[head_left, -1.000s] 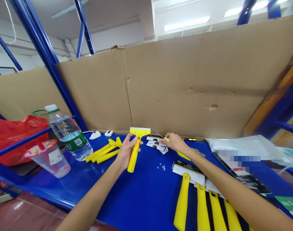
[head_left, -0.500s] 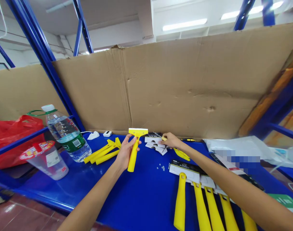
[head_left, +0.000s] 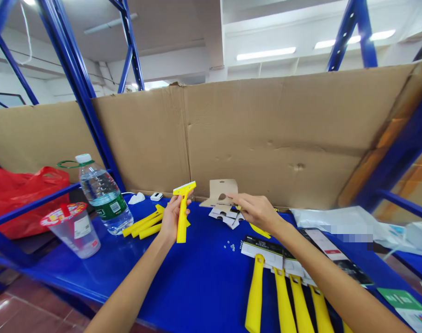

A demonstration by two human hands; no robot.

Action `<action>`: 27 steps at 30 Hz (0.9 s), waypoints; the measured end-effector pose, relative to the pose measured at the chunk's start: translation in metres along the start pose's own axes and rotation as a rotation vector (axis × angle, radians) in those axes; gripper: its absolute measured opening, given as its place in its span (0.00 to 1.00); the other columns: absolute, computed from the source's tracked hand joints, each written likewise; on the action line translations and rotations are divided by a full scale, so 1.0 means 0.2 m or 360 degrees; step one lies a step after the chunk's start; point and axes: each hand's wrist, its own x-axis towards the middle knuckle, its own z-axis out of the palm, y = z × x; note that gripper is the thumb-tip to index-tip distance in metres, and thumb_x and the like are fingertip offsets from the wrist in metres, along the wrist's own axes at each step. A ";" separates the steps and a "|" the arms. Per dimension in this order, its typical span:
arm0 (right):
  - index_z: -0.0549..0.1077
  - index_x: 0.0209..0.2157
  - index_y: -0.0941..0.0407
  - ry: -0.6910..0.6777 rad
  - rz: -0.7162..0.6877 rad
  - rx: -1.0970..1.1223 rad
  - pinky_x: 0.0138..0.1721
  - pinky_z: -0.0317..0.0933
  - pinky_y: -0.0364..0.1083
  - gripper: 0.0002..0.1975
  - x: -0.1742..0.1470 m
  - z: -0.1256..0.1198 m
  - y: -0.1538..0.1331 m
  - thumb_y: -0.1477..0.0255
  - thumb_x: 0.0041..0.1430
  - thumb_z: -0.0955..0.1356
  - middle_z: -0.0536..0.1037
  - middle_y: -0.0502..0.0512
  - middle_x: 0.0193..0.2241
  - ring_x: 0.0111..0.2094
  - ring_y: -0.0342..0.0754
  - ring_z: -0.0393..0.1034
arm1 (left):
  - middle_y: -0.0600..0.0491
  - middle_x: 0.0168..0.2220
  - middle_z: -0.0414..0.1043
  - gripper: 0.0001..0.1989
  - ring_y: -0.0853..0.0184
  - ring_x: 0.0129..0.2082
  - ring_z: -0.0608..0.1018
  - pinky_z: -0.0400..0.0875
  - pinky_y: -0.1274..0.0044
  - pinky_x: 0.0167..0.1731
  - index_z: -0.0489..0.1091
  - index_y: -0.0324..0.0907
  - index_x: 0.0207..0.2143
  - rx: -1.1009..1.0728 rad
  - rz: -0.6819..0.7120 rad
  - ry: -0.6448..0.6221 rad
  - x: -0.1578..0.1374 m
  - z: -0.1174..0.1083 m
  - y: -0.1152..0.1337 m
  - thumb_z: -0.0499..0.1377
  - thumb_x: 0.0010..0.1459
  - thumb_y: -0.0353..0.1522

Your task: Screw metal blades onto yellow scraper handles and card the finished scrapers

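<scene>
My left hand (head_left: 171, 217) is closed round the handle of a yellow scraper (head_left: 182, 217), its wide head with a pale edge pointing up. My right hand (head_left: 257, 210) is closed on a folded packaging card (head_left: 223, 187), brown on the side I see, with a hang slot and a round cut-out. A bit of yellow shows by the right fingertips; I cannot make out what it is. Below that hand lie several white cards (head_left: 228, 217) with cut-outs. Yellow scraper handles (head_left: 143, 224) lie beside my left hand.
Small metal nuts (head_left: 230, 246) lie mid-table. Carded yellow scrapers (head_left: 256, 291) line the front right, under my right forearm. At left stand a water bottle (head_left: 105, 199) and a plastic cup (head_left: 75, 231). A cardboard wall (head_left: 266, 138) closes the back; a phone (head_left: 336, 254) lies right.
My right hand has lifted a card up from the pile at the back. The scraper in my left hand has shifted a little left and tilted. The camera view has shifted slightly.
</scene>
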 end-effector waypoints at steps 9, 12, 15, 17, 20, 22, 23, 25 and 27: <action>0.78 0.52 0.51 -0.0249 0.0421 0.0722 0.50 0.71 0.47 0.17 0.03 -0.09 -0.04 0.74 0.68 0.63 0.86 0.58 0.51 0.49 0.52 0.82 | 0.45 0.55 0.80 0.14 0.72 0.37 0.81 0.79 0.82 0.38 0.75 0.43 0.51 0.0016 0.0333 -0.0256 0.00 0.30 0.19 0.69 0.63 0.29; 0.79 0.43 0.51 -0.0328 0.0744 0.0897 0.42 0.69 0.46 0.13 0.06 -0.15 -0.06 0.62 0.71 0.64 0.87 0.58 0.46 0.36 0.50 0.79 | 0.46 0.55 0.79 0.15 0.70 0.45 0.82 0.78 0.80 0.48 0.74 0.44 0.53 -0.0093 0.0454 -0.0460 0.06 0.49 0.26 0.66 0.65 0.27; 0.76 0.38 0.52 -0.0208 0.0848 0.0972 0.35 0.65 0.44 0.13 0.08 -0.20 -0.07 0.59 0.70 0.66 0.88 0.57 0.41 0.28 0.46 0.70 | 0.46 0.55 0.79 0.15 0.65 0.52 0.82 0.76 0.74 0.57 0.74 0.43 0.53 -0.0160 0.0535 -0.0551 0.13 0.66 0.26 0.66 0.64 0.24; 0.76 0.36 0.53 -0.0052 0.0861 0.1000 0.33 0.62 0.44 0.12 0.09 -0.23 -0.07 0.60 0.69 0.68 0.86 0.54 0.35 0.27 0.45 0.67 | 0.46 0.54 0.79 0.13 0.63 0.57 0.81 0.74 0.72 0.60 0.74 0.41 0.50 -0.0179 0.0536 -0.0582 0.17 0.74 0.23 0.66 0.64 0.24; 0.76 0.34 0.53 0.0171 0.0954 0.1026 0.28 0.57 0.44 0.11 0.11 -0.26 -0.07 0.61 0.66 0.71 0.76 0.48 0.24 0.24 0.44 0.63 | 0.45 0.55 0.79 0.10 0.60 0.60 0.80 0.73 0.69 0.63 0.73 0.40 0.47 -0.0213 0.0499 -0.0636 0.20 0.81 0.17 0.66 0.64 0.24; 0.75 0.33 0.52 0.0248 0.1076 0.1118 0.24 0.55 0.44 0.12 0.12 -0.27 -0.07 0.59 0.64 0.73 0.69 0.45 0.21 0.20 0.43 0.61 | 0.44 0.56 0.79 0.11 0.57 0.60 0.80 0.74 0.66 0.62 0.73 0.40 0.47 -0.0208 0.0449 -0.0661 0.19 0.82 0.13 0.67 0.63 0.24; 0.74 0.33 0.52 0.0275 0.1134 0.1182 0.23 0.54 0.44 0.13 0.13 -0.28 -0.06 0.58 0.63 0.74 0.67 0.44 0.21 0.19 0.42 0.60 | 0.44 0.56 0.79 0.13 0.56 0.60 0.80 0.75 0.65 0.61 0.73 0.40 0.47 -0.0192 0.0421 -0.0669 0.18 0.83 0.11 0.69 0.61 0.25; 0.73 0.33 0.52 0.0327 0.1213 0.1282 0.20 0.55 0.43 0.15 0.13 -0.28 -0.06 0.57 0.61 0.75 0.66 0.43 0.20 0.17 0.42 0.60 | 0.44 0.55 0.80 0.17 0.54 0.59 0.81 0.77 0.64 0.59 0.73 0.41 0.48 -0.0128 0.0376 -0.0694 0.17 0.83 0.09 0.72 0.59 0.26; 0.72 0.33 0.51 0.0374 0.1245 0.1338 0.18 0.56 0.44 0.16 0.14 -0.29 -0.05 0.56 0.60 0.77 0.65 0.42 0.20 0.16 0.42 0.60 | 0.44 0.54 0.81 0.20 0.53 0.57 0.83 0.78 0.65 0.56 0.74 0.42 0.49 0.0004 0.0342 -0.0738 0.15 0.82 0.07 0.74 0.56 0.27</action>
